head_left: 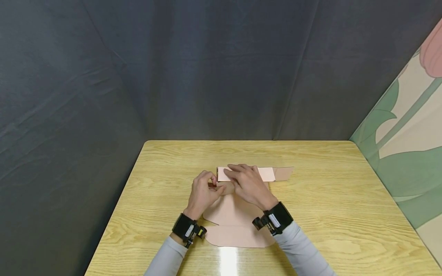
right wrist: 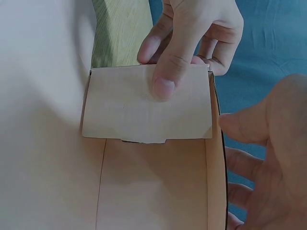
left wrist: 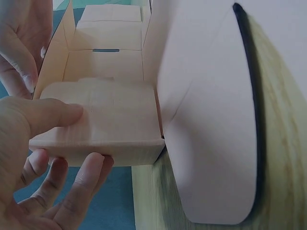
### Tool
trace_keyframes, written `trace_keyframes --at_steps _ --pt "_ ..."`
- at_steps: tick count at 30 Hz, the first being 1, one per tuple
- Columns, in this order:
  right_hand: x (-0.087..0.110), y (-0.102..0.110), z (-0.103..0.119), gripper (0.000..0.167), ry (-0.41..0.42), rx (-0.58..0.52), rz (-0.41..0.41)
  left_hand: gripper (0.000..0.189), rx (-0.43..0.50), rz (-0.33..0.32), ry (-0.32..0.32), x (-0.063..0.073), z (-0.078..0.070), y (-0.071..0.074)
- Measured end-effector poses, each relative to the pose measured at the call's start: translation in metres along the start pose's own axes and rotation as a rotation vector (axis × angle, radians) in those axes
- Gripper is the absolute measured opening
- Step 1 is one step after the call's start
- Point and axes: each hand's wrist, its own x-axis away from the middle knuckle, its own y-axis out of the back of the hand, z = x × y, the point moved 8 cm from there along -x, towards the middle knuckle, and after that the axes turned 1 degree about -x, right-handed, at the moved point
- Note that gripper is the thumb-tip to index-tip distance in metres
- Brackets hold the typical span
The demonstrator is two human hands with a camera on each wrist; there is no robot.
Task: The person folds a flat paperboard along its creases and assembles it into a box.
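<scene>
A partly folded cardboard box [head_left: 238,214] lies on the table, its base and a rounded flap [head_left: 238,235] spread toward the person. My left hand [head_left: 203,193] grips the left end flap [left wrist: 122,110]; in the left wrist view the thumb lies over its inner face and the fingers are curled beneath. A small tab [right wrist: 144,141] shows along this folded-in flap's edge. My right hand [head_left: 250,184] rests along the far side wall [head_left: 266,174], fingers extended; the right wrist view has its thumb and fingers at the wall's outer side.
At the right, another end flap [head_left: 284,173] sticks out past the box. The wood-grain table [head_left: 328,199] runs under everything. Dark curtains [head_left: 224,76] hang behind and to the left, with a floral cloth [head_left: 407,153] on the right.
</scene>
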Motion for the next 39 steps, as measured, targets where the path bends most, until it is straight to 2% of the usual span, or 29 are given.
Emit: trace_keyframes --at_steps 11,16,20,26,29,33,39 --pt "0.000 0.000 0.000 0.041 0.024 -0.001 -0.016 0.035 -0.043 -0.036 -0.004 -0.001 0.000 0.000" --pt "0.000 0.001 0.000 0.041 0.035 -0.001 -0.028 0.036 -0.049 -0.052 0.017 -0.004 0.001 -0.003" --pt "-0.001 0.001 -0.001 0.040 0.042 -0.002 -0.033 0.043 -0.057 -0.041 0.061 -0.007 0.003 -0.005" --pt "-0.002 -0.001 -0.003 0.038 0.046 -0.006 -0.024 0.037 -0.071 -0.019 0.109 -0.012 0.007 -0.010" --pt "-0.002 0.000 -0.003 0.038 0.044 -0.009 -0.033 0.042 -0.098 -0.005 0.126 -0.014 0.009 -0.012" --pt "-0.002 0.000 -0.004 0.039 0.046 -0.013 -0.041 0.039 -0.137 0.008 0.136 -0.016 0.011 -0.016" --pt "-0.002 0.001 -0.006 0.039 0.051 -0.015 -0.039 0.027 -0.206 0.012 0.108 -0.020 0.009 -0.018"
